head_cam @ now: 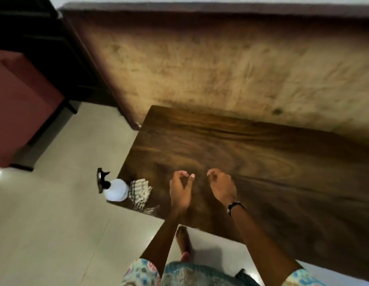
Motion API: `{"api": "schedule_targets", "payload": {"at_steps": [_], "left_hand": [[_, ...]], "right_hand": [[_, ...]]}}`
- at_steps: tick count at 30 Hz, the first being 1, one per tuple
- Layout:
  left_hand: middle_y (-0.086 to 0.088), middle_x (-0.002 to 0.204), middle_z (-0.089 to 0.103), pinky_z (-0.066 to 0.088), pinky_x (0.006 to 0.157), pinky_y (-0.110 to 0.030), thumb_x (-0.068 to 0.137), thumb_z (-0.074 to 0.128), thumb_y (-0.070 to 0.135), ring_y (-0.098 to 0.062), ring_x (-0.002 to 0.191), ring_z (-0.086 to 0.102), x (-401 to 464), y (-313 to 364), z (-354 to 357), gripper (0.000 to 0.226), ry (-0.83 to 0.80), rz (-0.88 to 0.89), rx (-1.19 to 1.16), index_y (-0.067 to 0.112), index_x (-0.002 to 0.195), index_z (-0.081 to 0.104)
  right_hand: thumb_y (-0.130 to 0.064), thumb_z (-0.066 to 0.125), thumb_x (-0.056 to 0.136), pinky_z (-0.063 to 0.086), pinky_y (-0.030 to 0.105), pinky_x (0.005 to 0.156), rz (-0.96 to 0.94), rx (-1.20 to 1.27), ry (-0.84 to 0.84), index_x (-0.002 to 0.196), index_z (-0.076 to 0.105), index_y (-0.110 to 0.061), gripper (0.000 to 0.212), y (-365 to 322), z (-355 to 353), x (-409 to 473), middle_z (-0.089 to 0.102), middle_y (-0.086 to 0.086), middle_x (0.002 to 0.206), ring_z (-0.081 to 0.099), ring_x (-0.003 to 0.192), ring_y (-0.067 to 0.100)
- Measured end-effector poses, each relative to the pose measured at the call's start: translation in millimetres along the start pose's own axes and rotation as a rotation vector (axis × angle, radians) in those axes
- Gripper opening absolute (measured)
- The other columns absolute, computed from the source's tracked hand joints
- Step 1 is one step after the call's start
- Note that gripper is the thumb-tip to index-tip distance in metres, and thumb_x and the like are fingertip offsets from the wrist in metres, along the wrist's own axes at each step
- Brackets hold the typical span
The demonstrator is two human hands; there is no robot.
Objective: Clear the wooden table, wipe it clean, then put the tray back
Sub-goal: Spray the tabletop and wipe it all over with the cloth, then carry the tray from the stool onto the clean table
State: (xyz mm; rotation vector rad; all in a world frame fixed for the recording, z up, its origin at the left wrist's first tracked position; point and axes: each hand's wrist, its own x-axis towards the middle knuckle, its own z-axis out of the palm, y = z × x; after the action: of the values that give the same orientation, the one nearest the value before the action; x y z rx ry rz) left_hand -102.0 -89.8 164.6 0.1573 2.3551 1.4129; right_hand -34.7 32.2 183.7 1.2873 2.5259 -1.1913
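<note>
Both hands empty, fingers loosely curled: left hand point(180, 190), right hand point(221, 186) over dark wooden desk point(262, 162). Next, prob.: take striped cloth point(139, 193) & white spray bottle point(115, 189) at desk corner; wipe w/ grain, edge to edge.

I see the spray bottle point(116, 190) at the desk's point(262, 162) near-left corner, the cloth point(139, 193) touching its right side. Both hands hover right of the cloth, left hand point(180, 191) beside right hand point(221, 187).

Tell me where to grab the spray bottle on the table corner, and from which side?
Grip the spray bottle around its white body, probably with the left hand, coming from above. It seems upright, with the dark trigger head pointing off the table and the cloth crowding its inner side.
</note>
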Motion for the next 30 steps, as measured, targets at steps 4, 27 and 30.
{"api": "schedule_targets", "payload": {"at_steps": [4, 27, 30], "left_hand": [[0.003, 0.093, 0.064, 0.05, 0.089, -0.038, 0.085, 0.064, 0.035, -0.021, 0.096, 0.059, -46, 52, 66, 0.018, -0.134, 0.105, -0.004, 0.026, 0.096, 0.054], [0.002, 0.085, 0.058, 0.043, 0.058, -0.012, 0.09, 0.058, 0.019, -0.008, 0.074, 0.054, -243, 216, 384, 0.015, -0.846, 0.327, -0.053, 0.013, 0.102, 0.051], [-0.001, 0.089, 0.059, 0.044, 0.064, -0.02, 0.091, 0.058, 0.02, -0.01, 0.076, 0.055, -254, 231, 428, 0.013, -0.892, 0.31, -0.048, 0.015, 0.101, 0.052]], "right_hand": [[-0.03, 0.045, 0.097, 0.049, 0.034, 0.08, 0.055, 0.06, 0.114, 0.111, 0.063, -0.028, 0.022, 59, -90, -31, 0.07, 0.006, 0.109, 0.063, 0.103, 0.027], [-0.028, 0.051, 0.095, 0.05, 0.038, 0.088, 0.329, 0.208, 0.473, 0.104, 0.064, -0.024, 0.016, 338, -372, -124, 0.069, 0.007, 0.11, 0.063, 0.104, 0.026], [-0.023, 0.05, 0.095, 0.05, 0.038, 0.089, 0.338, 0.184, 0.491, 0.107, 0.065, -0.017, 0.02, 373, -405, -119, 0.069, 0.01, 0.111, 0.062, 0.103, 0.026]]}}
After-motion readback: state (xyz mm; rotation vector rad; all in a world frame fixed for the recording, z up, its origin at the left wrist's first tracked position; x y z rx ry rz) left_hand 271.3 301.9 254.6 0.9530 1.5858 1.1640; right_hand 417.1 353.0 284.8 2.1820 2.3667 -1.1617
